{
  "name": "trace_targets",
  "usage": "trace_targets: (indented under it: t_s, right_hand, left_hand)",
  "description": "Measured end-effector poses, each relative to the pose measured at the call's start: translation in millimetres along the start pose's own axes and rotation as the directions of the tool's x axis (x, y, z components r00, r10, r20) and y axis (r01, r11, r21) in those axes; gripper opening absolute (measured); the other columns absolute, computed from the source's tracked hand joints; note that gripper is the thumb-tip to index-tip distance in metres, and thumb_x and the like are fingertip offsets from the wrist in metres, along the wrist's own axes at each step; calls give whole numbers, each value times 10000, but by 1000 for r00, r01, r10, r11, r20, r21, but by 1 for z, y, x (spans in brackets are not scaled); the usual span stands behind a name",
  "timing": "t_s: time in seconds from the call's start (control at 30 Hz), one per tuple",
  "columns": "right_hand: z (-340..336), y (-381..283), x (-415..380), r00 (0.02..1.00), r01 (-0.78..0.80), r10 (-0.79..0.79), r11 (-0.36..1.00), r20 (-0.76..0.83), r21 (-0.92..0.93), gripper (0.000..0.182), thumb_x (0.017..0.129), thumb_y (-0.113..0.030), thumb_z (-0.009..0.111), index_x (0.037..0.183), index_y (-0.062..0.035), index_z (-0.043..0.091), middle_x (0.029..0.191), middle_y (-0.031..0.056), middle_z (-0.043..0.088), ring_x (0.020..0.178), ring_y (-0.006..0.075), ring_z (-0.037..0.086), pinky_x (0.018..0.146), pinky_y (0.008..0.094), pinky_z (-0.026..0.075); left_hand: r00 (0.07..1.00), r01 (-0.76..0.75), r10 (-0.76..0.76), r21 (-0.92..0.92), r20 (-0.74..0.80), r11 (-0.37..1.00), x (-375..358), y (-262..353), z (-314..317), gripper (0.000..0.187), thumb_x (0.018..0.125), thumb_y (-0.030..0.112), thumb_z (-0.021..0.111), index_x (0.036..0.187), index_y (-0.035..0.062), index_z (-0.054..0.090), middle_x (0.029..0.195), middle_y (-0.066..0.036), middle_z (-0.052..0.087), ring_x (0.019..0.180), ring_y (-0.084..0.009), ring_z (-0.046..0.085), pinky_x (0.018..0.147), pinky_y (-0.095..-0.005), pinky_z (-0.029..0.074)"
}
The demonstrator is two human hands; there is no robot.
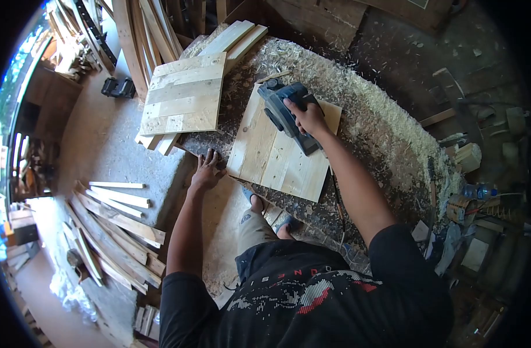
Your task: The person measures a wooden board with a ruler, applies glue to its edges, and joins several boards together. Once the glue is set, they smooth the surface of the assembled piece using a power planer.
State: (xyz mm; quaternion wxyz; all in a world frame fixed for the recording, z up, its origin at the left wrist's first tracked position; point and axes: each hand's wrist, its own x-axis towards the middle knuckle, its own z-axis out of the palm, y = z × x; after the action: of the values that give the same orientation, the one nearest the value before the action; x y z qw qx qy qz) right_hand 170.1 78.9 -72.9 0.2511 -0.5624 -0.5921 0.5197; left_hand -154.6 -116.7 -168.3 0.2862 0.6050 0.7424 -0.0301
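My right hand (309, 119) is wrapped round the handle of a dark electric planer (289, 113). The planer rests on the far part of a square wooden panel (277, 159) made of joined pale boards. My left hand (206, 169) lies at the workbench edge by the panel's near left corner, its fingers spread and nothing in them. Left of the planer, a second joined-board panel (184, 95) lies on top of several planks.
Wood shavings (387, 119) cover the workbench, heaped along its far right side. Loose strips of wood (120, 232) lie at the lower left, and tall boards (141, 40) lean at the back. A plastic bottle (479, 190) is at the right. A cable (337, 200) runs beside the panel.
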Motion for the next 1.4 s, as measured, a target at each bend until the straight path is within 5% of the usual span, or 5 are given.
trace_targets:
  t_s: [0.17,0.33,0.7,1.1,1.4]
  right_hand:
    - [-46,43,-103,994,-63,64,998,-87,14,515,859,-553,675,627,-99,599,482,-19,522,400,107,512,406,277,389]
    - [-98,101,-196,980,-39,59,994,-190,104,341,922,-399,661,830,-72,643,517,-41,513,389,69,463,389,259,348]
    - [-22,10,65,999,-19,20,1000,-43,18,539,844,-573,683,687,-70,570,460,-5,482,327,116,460,351,275,372]
    - [-177,80,-83,998,-60,60,994,-7,86,370,880,-432,694,787,-91,586,475,-22,476,347,74,426,346,237,339]
    - [-79,-9,48,987,-5,25,993,161,-118,559,814,-596,698,816,-44,611,511,1,516,403,108,510,399,274,418]
  left_hand:
    - [999,-41,41,-5,-27,999,4,-8,13,875,852,470,676,1536,130,248,1630,-89,115,1457,-482,82,1166,-508,275]
    - [998,-38,37,-24,-55,999,2,-2,12,836,859,396,683,1524,104,270,1624,-109,130,1451,-499,84,1152,-513,303]
    - [1000,-28,28,35,-8,999,3,-3,7,863,865,454,664,1542,135,233,1633,-91,91,1465,-467,70,1164,-503,281]
    - [1000,-12,12,47,4,999,3,1,6,849,867,435,660,1537,122,243,1630,-103,105,1459,-481,76,1128,-519,342]
    - [1000,-14,14,49,-5,999,5,-5,11,867,856,434,677,1536,118,241,1630,-98,117,1458,-481,93,1111,-525,362]
